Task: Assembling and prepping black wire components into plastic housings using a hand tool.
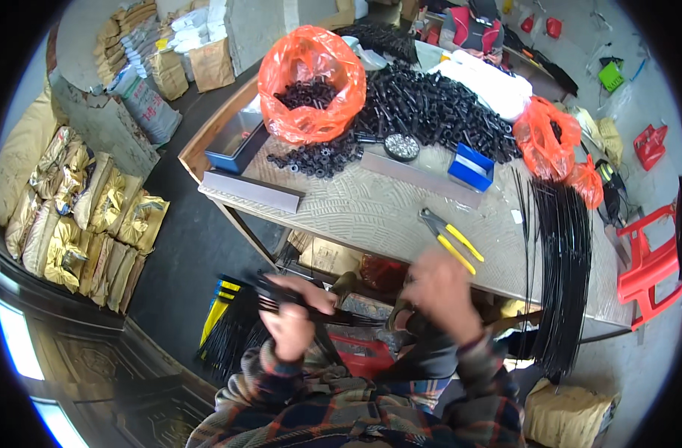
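My left hand (290, 317) is closed around a bundle of thin black rods with thicker black ends (277, 293), held above my lap. My right hand (442, 287) is in the air at the table's near edge, to the right of the left one. It is smeared by motion, so its fingers and anything in them cannot be made out. Nearest to it on the table lies a pair of pliers with yellow handles (458, 243). A long sheaf of thin black rods (561, 261) hangs over the table's edge at the right.
The table (356, 216) carries a heap of black plastic parts (430, 104), an orange bag of black rings (311, 127), a dish of small metal pieces (401, 147) and a blue box (471, 168). A red chair (647, 261) stands right; sacks (80, 216) are stacked left. Another person (471, 33) sits opposite.
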Action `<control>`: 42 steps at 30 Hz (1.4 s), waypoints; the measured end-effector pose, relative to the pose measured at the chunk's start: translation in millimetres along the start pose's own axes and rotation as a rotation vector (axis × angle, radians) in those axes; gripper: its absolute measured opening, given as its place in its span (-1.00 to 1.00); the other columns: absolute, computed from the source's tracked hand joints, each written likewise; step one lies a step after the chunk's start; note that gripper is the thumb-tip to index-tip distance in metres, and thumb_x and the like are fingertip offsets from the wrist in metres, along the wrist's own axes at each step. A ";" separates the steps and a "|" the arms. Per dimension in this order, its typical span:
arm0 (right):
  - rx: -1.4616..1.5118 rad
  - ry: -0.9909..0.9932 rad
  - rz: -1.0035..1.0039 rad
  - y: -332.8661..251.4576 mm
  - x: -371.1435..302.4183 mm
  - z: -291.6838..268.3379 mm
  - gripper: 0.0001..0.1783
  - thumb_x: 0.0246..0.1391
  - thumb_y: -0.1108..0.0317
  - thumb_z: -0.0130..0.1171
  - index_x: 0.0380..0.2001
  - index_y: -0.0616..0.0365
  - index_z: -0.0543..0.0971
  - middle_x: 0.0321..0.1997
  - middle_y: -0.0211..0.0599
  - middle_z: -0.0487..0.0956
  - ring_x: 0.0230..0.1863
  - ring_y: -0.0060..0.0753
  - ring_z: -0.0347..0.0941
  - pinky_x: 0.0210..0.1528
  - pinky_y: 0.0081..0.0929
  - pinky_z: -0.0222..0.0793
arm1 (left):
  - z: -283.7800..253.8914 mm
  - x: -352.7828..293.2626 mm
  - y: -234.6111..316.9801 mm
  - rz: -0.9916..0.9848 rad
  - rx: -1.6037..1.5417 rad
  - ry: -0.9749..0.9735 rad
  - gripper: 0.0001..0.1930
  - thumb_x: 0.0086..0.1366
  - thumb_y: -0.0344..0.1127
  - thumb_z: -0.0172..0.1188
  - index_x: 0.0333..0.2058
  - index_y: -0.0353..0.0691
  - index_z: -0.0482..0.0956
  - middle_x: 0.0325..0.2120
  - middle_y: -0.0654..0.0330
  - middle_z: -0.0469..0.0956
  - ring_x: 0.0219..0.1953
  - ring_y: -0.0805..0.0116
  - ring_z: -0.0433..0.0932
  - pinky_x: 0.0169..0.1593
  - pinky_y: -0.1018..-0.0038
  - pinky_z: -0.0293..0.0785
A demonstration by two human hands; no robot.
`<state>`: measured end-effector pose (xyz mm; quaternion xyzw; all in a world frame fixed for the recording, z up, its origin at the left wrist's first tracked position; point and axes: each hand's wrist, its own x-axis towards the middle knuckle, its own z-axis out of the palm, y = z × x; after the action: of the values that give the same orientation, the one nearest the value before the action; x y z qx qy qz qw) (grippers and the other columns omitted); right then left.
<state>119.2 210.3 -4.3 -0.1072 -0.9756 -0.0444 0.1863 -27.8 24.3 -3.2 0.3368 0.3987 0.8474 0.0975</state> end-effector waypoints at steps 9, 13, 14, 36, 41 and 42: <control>1.700 0.809 0.465 -67.8 -34.2 17.4 -0.28 0.06 -0.12 -0.03 0.13 0.10 0.10 0.01 -0.17 0.31 -0.04 -0.22 0.30 0.04 -0.28 0.21 | -13.6 3.4 -75.7 -0.633 -0.621 0.325 -0.51 0.21 0.16 -0.04 -0.33 -0.23 0.43 -0.49 0.26 0.45 -0.44 0.36 0.41 -0.25 0.44 0.36; 1.664 0.830 0.218 -30.4 -35.8 36.4 -0.71 0.03 0.15 0.11 -0.47 0.19 0.49 -0.52 -0.29 0.49 -0.46 -0.34 0.43 -0.38 -0.42 0.32 | -5.4 -52.7 -90.1 -1.382 -0.306 -0.117 -0.46 0.14 0.09 0.12 -0.16 -0.33 0.43 -0.24 0.11 0.50 -0.13 0.22 0.47 0.00 0.35 0.33; 1.467 0.716 0.420 -37.2 -36.6 41.6 -0.76 -0.01 0.25 0.16 -0.59 0.18 0.51 -0.61 -0.33 0.47 -0.51 -0.40 0.40 -0.43 -0.48 0.27 | -0.1 -56.6 -79.6 -1.017 0.047 -0.369 -0.46 0.10 -0.02 0.20 -0.09 -0.33 0.39 -0.17 0.10 0.47 -0.06 0.22 0.42 0.05 0.35 0.28; 1.705 0.536 0.351 -61.6 -18.3 20.9 -0.87 -0.09 0.55 0.18 -0.49 0.28 0.41 -0.42 -0.33 0.39 -0.38 -0.55 0.28 -0.31 -0.63 0.21 | 63.9 -21.6 -16.2 -0.391 0.029 -0.131 -0.84 -0.05 -0.58 0.22 -0.54 -0.32 0.39 -0.57 0.23 0.40 -0.48 0.52 0.34 -0.36 0.59 0.28; 1.867 -0.183 0.014 -3.5 8.5 4.7 -0.91 -0.10 0.54 0.21 -0.47 0.30 0.51 -0.48 -0.35 0.49 -0.41 -0.60 0.41 -0.38 -0.64 0.28 | 41.8 4.6 -14.6 -0.728 -0.244 -0.435 -0.75 0.00 -0.33 0.23 -0.38 -0.35 0.45 -0.52 0.25 0.37 -0.45 0.53 0.27 -0.32 0.59 0.15; 1.833 -0.366 0.006 8.6 20.8 4.5 -0.91 -0.02 0.49 0.17 -0.45 0.30 0.51 -0.46 -0.36 0.52 -0.38 -0.61 0.43 -0.36 -0.62 0.32 | 37.6 9.9 -10.8 -0.763 -0.208 -0.457 -0.76 0.00 -0.33 0.22 -0.39 -0.35 0.46 -0.51 0.24 0.38 -0.45 0.53 0.27 -0.34 0.59 0.15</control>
<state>100.7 223.3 -0.4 0.0737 -0.6438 0.7605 0.0419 -12.0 58.7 10.8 0.3326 0.3754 0.6904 0.5213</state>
